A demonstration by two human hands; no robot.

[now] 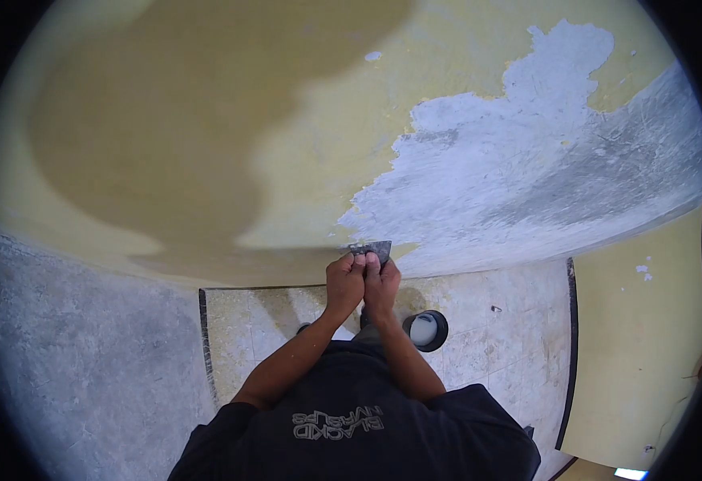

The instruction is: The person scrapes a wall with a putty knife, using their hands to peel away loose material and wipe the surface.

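Note:
Both my hands are together in the middle of the view, low against a yellow painted wall (327,152). My left hand (344,282) and my right hand (381,282) are closed around a dark metal scraper (379,248), thumbs side by side on its back. The scraper's blade lies at the wall, where yellow paint meets a large bare patch (479,152) of white and grey plaster. The patch has a ragged edge and spreads up and right from the blade. Bits of loose paint show at the blade's left corner.
A dark bucket (445,330) with something whitish inside stands on the speckled floor (511,321), right of my legs. Grey flooring (110,337) lies to the left beyond a dark strip. Another yellow wall (631,345) rises on the right. My shadow covers the wall's upper left.

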